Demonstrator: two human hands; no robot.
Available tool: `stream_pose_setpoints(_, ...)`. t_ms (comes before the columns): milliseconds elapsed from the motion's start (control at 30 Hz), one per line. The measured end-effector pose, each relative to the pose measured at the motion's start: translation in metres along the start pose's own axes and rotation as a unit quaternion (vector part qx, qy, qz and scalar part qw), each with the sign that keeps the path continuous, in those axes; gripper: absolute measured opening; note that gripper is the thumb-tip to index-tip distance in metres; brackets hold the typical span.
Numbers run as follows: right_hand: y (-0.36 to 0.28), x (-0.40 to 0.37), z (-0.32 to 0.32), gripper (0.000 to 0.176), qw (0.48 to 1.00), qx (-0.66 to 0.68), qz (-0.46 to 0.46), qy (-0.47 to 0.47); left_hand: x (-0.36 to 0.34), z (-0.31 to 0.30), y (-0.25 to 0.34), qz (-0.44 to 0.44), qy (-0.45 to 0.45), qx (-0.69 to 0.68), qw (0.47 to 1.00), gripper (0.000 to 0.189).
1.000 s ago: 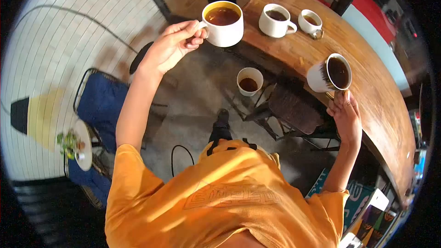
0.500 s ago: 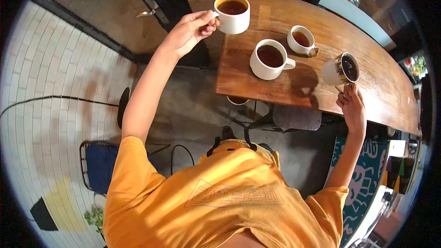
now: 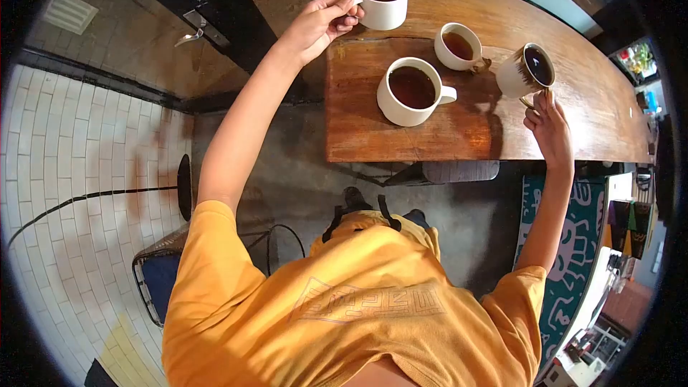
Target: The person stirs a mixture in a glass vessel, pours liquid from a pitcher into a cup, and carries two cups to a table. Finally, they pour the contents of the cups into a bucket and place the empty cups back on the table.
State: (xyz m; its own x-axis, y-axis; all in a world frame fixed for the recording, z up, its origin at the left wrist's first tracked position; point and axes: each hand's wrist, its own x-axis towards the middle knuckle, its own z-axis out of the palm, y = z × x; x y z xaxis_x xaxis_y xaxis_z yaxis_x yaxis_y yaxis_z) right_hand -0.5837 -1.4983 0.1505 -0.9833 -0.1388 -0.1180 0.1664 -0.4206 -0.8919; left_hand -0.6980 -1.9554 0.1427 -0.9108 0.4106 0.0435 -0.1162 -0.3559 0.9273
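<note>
A white mug with a yellow inside (image 3: 385, 14) is gripped by its handle in my left hand (image 3: 324, 25), at the table's far left part; dark liquid fills it. My right hand (image 3: 550, 129) pinches the handle of a white cup with gold markings (image 3: 514, 77), which tilts toward the right and also holds dark liquid. Between my hands, a large white mug (image 3: 401, 109) stands on the wooden table (image 3: 444, 136), its handle pointing right. Behind it sits a smaller white cup (image 3: 449, 59) with amber-brown liquid.
A dark stool seat (image 3: 460, 171) is tucked under the table's front edge. At the lower left stands a blue chair (image 3: 158, 279) by the white brick wall (image 3: 72, 150). A black cable crosses that wall. A green patterned panel (image 3: 566, 244) is at the right.
My left hand and its mug have shifted right and up in view. My right hand with the gold-marked cup appears higher. The view itself has turned, moving the table and standing cups.
</note>
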Motion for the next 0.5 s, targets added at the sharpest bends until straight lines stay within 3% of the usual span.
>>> stream_pose_setpoints(200, 0.001, 0.002, -0.004, 0.013, 0.999, 0.01, 0.001, -0.042, 0.009, 0.0, -0.013, -0.001, -0.003, -0.004, 1.0, 0.021)
stream_pose_setpoints(300, 0.001, 0.001, 0.003, 0.012, 1.0, -0.006, 0.002, -0.009, 0.01, 0.0, -0.015, -0.004, -0.002, -0.004, 1.0, 0.021)
stream_pose_setpoints(500, 0.004, 0.005, 0.004, 0.015, 0.999, -0.006, 0.01, -0.033, 0.012, -0.004, -0.022, 0.001, -0.003, -0.002, 1.0, 0.022)
